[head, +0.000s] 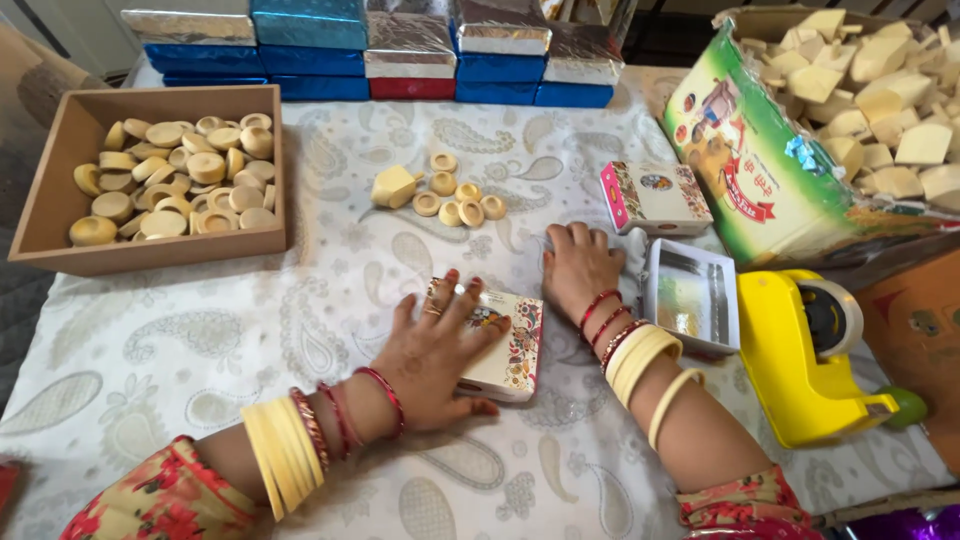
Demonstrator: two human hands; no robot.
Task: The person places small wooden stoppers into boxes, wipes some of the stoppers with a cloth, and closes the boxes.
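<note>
Under the left hand (pixel 430 355) lies a small flat cardboard box printed with bright floral patterns (pixel 505 345), pinned to the worktop (pixel 330 300) by spread fingers, seemingly to steady it. Just beside it the right hand (pixel 578 268) rests flat and empty on the paisley cloth. Right of that hand stands an open white box tray with a shiny lining (pixel 690 295), then a yellow tape dispenser (pixel 805 350). Beyond the fingers lie loose pale round discs (pixel 455 200); far left, a wooden tray (pixel 60 150) holds more.
</note>
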